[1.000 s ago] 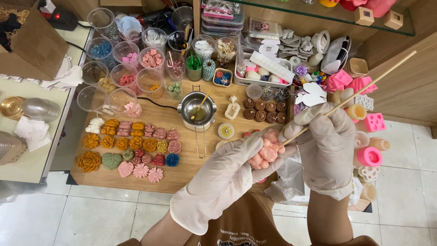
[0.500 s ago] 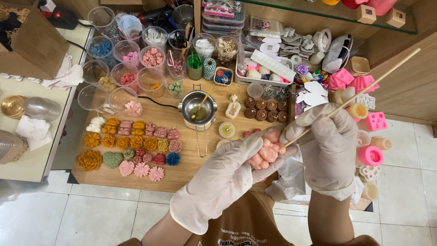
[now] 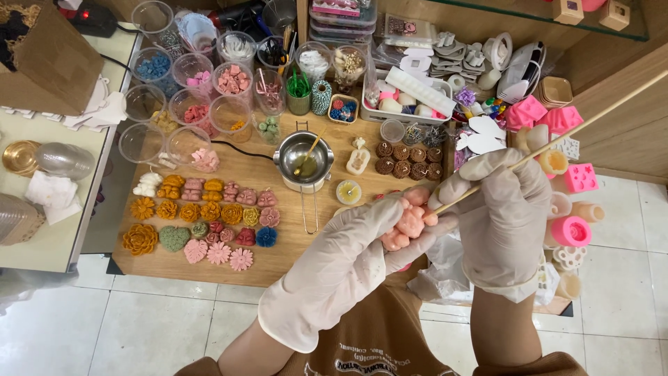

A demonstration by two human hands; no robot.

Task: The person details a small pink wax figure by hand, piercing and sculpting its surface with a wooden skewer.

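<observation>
Above the wooden table (image 3: 292,257), both gloved hands work close together. Left hand (image 3: 348,268) has its grip clenched around a pink wax figure (image 3: 409,223), held over the table's near edge. Right hand (image 3: 502,219) pinches a long wooden stick (image 3: 557,136), its tip touching the figure. Behind sits a small metal melting pot (image 3: 303,159).

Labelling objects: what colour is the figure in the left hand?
Pale pink figure, held in the gloved left hand; head view shows it best.
</observation>
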